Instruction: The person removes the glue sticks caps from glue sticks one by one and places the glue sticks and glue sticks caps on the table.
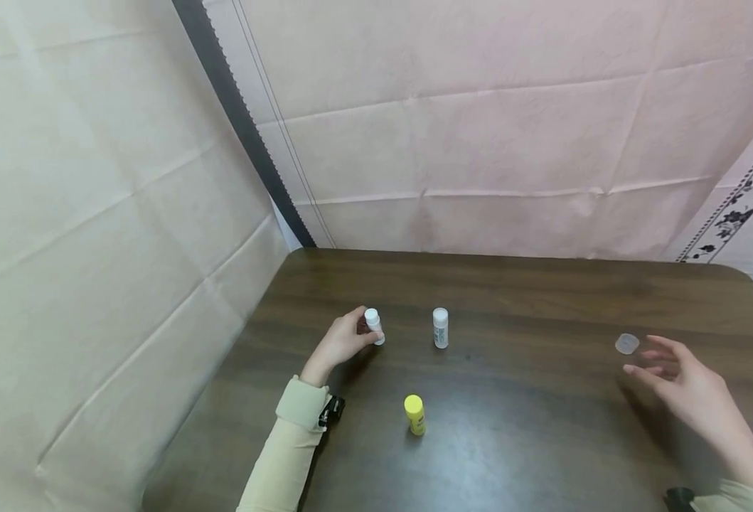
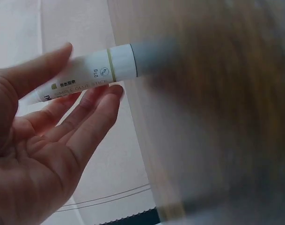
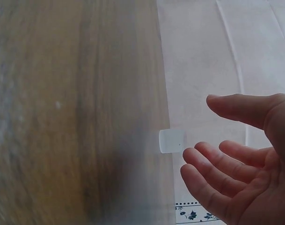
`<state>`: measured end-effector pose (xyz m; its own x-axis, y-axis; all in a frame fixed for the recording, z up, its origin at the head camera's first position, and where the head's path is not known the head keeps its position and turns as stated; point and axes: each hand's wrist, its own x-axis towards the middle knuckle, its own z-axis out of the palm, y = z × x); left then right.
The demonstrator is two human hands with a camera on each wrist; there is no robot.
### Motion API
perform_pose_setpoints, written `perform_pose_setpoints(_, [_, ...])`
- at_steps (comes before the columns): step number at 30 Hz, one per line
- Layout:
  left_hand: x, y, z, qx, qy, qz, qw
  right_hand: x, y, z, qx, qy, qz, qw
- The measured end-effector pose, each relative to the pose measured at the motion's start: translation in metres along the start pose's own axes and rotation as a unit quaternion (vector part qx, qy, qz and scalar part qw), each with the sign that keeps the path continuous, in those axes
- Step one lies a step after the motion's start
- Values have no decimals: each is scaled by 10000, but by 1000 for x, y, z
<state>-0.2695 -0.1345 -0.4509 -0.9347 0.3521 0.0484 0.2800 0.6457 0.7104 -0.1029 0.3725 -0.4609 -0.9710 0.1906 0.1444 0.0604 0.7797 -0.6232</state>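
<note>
Left wrist: the left hand [image 2: 44,159] holds a white, green-banded glue stick [image 2: 98,70]; the right hand [image 3: 252,187] gapes near a translucent cap [image 3: 171,141].

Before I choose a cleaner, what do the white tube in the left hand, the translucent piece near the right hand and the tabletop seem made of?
White tube: probably plastic; smooth, rigid-looking, with printed lettering. Translucent piece: likely plastic, its cloudy wall letting light through; glass isn't ruled out. Tabletop: wood or wood-look laminate; brown grain, satin sheen.

Pale green sleeves [image 1: 281,462], black wrist cameras [image 1: 333,412]
</note>
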Motion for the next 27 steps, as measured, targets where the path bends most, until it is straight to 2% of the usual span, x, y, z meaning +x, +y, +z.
perform_pose_setpoints(3, [-1,7,-3,-65,68,55,9999,-2,1,-2,-12,31,-10,10000])
perform_pose_setpoints(8, [-1,28,-10,-202,328,468,9982,-2,1,-5,-76,19,-21,10000])
perform_pose_setpoints(11, [1,39,-12,-180,374,616,9972,-2,1,-5,-93,26,-47,9999])
perform_pose_setpoints(21, [4,59,-8,268,477,773,9955,-5,3,-6,-92,40,-114,9999])
perform_pose_setpoints(27, [11,75,-1,440,346,1209,9911,-7,1,-8,-63,52,-121,9999])
